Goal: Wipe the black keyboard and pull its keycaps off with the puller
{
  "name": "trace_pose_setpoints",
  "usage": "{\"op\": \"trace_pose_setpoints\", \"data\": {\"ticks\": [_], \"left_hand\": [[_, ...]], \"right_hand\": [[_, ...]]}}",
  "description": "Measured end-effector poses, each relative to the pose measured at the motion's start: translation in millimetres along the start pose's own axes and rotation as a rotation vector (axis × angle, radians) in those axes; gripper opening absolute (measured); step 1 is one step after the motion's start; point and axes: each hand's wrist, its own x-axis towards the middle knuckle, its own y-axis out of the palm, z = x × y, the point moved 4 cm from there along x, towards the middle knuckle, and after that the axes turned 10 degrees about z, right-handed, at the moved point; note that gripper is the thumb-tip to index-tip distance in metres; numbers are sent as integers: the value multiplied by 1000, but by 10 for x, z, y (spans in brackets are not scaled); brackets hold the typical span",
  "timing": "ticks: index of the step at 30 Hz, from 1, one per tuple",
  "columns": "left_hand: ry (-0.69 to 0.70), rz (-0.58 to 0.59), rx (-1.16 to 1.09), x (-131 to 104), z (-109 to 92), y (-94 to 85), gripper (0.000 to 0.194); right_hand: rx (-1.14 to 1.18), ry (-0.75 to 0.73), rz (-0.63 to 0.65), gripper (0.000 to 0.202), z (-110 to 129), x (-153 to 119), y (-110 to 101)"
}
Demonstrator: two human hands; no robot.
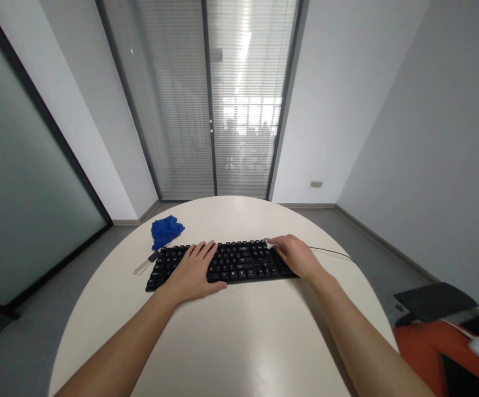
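Keyboard [239, 263] lay on tabletop [231, 342] | left hand [193, 273] rested spread across keys | right hand [298, 256], half-curled, pinched white scrap [269, 244] | blue cloth [166, 230] lay far left

Blinds-lined glass panels [243, 110] beyond a round cream table [239, 342], grey floor [28, 342], pale walls [346, 99].
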Motion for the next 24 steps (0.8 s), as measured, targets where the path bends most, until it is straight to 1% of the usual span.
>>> {"op": "trace_pose_setpoints", "data": {"ticks": [3, 9, 18, 24], "left_hand": [[-18, 8, 1, 2, -12, -4, 105], [-21, 5, -5, 11, -18, -2, 106], [-14, 8, -17, 21, -17, 1, 107], [-8, 5, -27, 23, -9, 9, 108]], "right_hand": [[-37, 31, 56, 33, 13, 25, 52], [-136, 76, 126, 37, 62, 41, -4], [-181, 97, 149, 38, 120, -10, -51], [-156, 111, 179, 37, 156, -63, -109]]}}
